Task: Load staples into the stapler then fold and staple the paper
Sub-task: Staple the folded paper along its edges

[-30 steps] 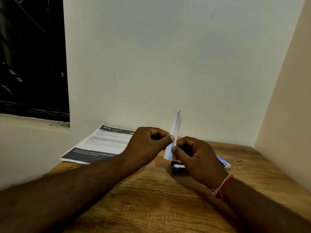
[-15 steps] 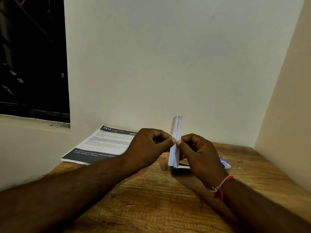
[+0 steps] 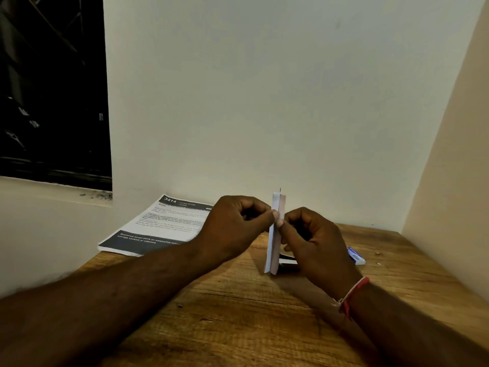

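A narrow folded strip of white paper [image 3: 275, 234] stands nearly upright above the wooden table, its lower end close to the tabletop. My left hand [image 3: 238, 229] pinches it from the left with thumb and forefinger. My right hand [image 3: 315, 242] pinches it from the right at the same height. Behind the right hand, a dark stapler [image 3: 287, 262] lies on the table, mostly hidden. A small blue and white staple box [image 3: 356, 256] lies further right.
A printed sheet with dark header bands [image 3: 158, 229] lies at the table's back left corner. Walls close off the wooden table [image 3: 238, 313] at the back and right. A dark window sits at upper left.
The folded paper has turned more upright and edge-on. Both hands have risen slightly and pinch it closer together.
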Demonstrator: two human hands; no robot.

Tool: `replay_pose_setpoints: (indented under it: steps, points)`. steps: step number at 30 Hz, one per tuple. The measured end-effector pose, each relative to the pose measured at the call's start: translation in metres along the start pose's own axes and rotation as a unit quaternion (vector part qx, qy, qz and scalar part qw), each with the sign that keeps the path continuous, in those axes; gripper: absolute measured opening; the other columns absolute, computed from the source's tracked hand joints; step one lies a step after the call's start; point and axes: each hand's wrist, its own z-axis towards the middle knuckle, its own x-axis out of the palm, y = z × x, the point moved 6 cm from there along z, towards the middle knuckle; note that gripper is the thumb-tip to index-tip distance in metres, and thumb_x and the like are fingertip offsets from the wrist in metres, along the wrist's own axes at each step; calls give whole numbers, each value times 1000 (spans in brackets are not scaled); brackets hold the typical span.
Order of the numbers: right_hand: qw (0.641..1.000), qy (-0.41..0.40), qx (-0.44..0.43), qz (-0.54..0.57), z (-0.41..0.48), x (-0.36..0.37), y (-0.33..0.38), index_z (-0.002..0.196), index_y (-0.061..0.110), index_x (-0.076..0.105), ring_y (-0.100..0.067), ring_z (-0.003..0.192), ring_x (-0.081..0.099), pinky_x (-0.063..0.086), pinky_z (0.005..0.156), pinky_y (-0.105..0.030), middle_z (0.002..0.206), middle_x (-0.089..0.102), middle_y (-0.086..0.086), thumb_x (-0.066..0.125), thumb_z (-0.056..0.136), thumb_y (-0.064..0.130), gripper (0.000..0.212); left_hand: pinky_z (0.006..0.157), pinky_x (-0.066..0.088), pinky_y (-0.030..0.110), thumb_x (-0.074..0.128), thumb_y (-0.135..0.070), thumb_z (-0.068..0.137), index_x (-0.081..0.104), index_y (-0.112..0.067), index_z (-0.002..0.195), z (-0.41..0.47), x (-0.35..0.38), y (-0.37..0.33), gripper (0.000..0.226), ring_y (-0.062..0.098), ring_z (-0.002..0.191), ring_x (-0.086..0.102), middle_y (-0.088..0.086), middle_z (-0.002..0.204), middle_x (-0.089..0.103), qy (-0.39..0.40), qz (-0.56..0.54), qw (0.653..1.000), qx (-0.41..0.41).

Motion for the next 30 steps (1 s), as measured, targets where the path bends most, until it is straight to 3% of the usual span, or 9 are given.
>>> replay_pose_setpoints:
  steps: [2,6,8,10,17,19,24,28,30]
  points:
    - [1000,-13,-3,-1,1,-2,0,94,29,76,-18,80,79,70,73,-45,86,80,1,74,102,42,16,86,70,42,85,-25,102,90,-17,100,-1,4,0,10,15,84,84,-3,86,87,13,8,1000,5]
    - [1000,-17,-2,14,2,-2,0,96,28,76,-7,79,79,62,63,-19,88,81,10,71,107,29,12,87,69,43,85,-28,102,91,-19,99,-1,3,-1,11,14,84,84,-5,87,87,21,8,1000,8]
    - [1000,-8,0,12,2,-2,0,96,26,75,-3,79,78,60,63,-13,86,80,9,70,108,26,13,87,70,45,86,-29,102,91,-20,99,-1,3,-1,11,14,85,84,-5,87,87,20,10,1000,10]
    - [1000,-4,-7,10,2,-3,3,96,25,75,-5,77,77,60,63,-16,83,79,6,70,108,25,14,88,70,46,86,-28,101,91,-19,99,-1,3,-2,11,14,85,84,-5,87,87,17,1,1000,11]
    - [1000,8,-27,10,-2,-2,14,96,29,75,-16,81,78,69,73,-43,85,79,1,69,105,39,15,86,69,41,86,-26,102,90,-27,98,0,-3,-10,6,14,90,84,-9,92,87,-20,-16,999,41]
    - [999,-14,-43,27,-1,-5,18,98,27,76,-19,80,78,68,70,-43,85,79,1,69,104,43,18,87,69,40,86,-27,102,91,-25,102,-1,-2,-11,6,11,91,84,-10,94,88,-2,-12,999,52]
    - [998,-13,-54,34,1,-6,14,103,24,73,-9,82,79,63,65,-20,91,79,13,65,111,27,11,90,69,42,84,-29,103,90,-28,105,-3,2,-17,6,10,96,84,-11,99,88,24,-2,998,63]
    - [996,-8,-49,77,4,-10,10,105,21,74,-19,87,76,65,71,-33,93,79,1,62,113,31,18,88,66,43,77,-27,109,85,-19,103,1,-4,-16,13,22,94,81,0,96,85,14,-15,998,51]
    - [994,-55,-21,91,8,-21,3,111,26,73,-16,93,74,64,78,-41,102,79,6,65,109,41,18,88,63,43,71,-24,113,80,-16,101,7,-8,-11,16,24,92,78,3,95,82,3,-67,998,12]
